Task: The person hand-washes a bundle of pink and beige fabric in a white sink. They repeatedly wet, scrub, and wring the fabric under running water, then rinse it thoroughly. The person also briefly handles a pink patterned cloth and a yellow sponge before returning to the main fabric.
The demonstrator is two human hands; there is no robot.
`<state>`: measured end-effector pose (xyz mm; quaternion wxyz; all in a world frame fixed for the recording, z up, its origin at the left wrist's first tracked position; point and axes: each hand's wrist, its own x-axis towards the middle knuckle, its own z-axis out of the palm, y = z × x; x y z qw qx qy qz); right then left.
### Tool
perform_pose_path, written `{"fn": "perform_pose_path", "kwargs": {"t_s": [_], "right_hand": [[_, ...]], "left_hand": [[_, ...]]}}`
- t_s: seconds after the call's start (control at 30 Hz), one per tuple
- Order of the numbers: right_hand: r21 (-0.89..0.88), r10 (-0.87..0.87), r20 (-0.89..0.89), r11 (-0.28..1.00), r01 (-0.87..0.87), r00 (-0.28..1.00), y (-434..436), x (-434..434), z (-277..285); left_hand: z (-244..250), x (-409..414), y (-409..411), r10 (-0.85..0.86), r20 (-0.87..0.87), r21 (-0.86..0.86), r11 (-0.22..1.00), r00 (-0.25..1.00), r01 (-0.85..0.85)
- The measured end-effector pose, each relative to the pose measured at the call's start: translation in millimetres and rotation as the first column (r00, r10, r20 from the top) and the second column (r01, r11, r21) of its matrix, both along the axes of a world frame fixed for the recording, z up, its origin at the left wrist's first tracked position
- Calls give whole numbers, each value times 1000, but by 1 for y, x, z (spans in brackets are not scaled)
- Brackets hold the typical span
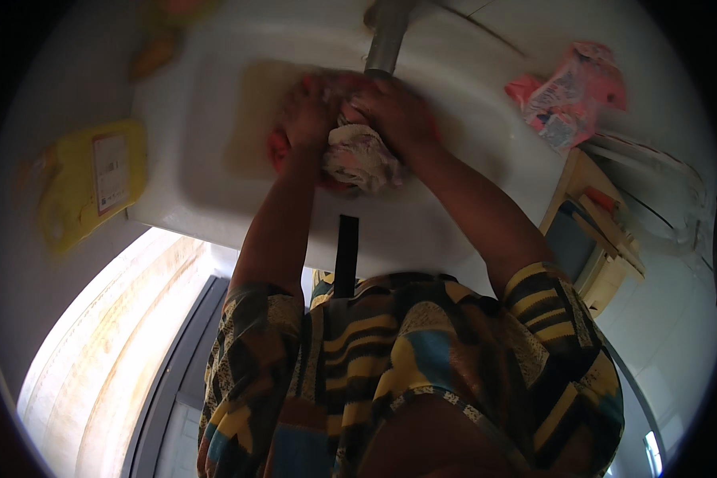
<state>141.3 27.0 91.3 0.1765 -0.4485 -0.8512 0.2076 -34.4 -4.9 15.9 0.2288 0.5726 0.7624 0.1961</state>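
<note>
Both my hands are over a red basin [278, 149] that sits inside a white sink [215, 197], under a metal pipe or spout [387, 45]. My left hand [308, 119] presses on the wet cloth from the left side, its fingers blurred. My right hand [397, 116] grips the cloth from the right, close below the spout. A pale, bunched cloth [358, 158] with pinkish patches bulges towards me between my wrists. My fingertips are partly hidden in the blur and shadow.
A yellow package [71, 191] with a printed label lies left of the sink. At the right are a pink plastic bag [573, 95] and a wooden rack or box [597, 251] with several items. A black strap [346, 254] hangs before me at the sink's front edge.
</note>
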Motion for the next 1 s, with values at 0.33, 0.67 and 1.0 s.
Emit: {"fn": "perform_pose_path", "kwargs": {"t_s": [0.33, 0.67, 1.0], "right_hand": [[172, 183, -142, 972, -158, 973, -68, 16, 90], [-154, -172, -356, 980, 124, 918, -118, 54, 64], [-32, -30, 45, 999, 31, 999, -50, -27, -4]], "left_hand": [[166, -41, -34, 41, 977, 19, 960, 208, -278], [85, -11, -79, 6, -231, 46, 999, 973, 5], [42, -6, -44, -99, -326, -234, 972, 940, 21]]}}
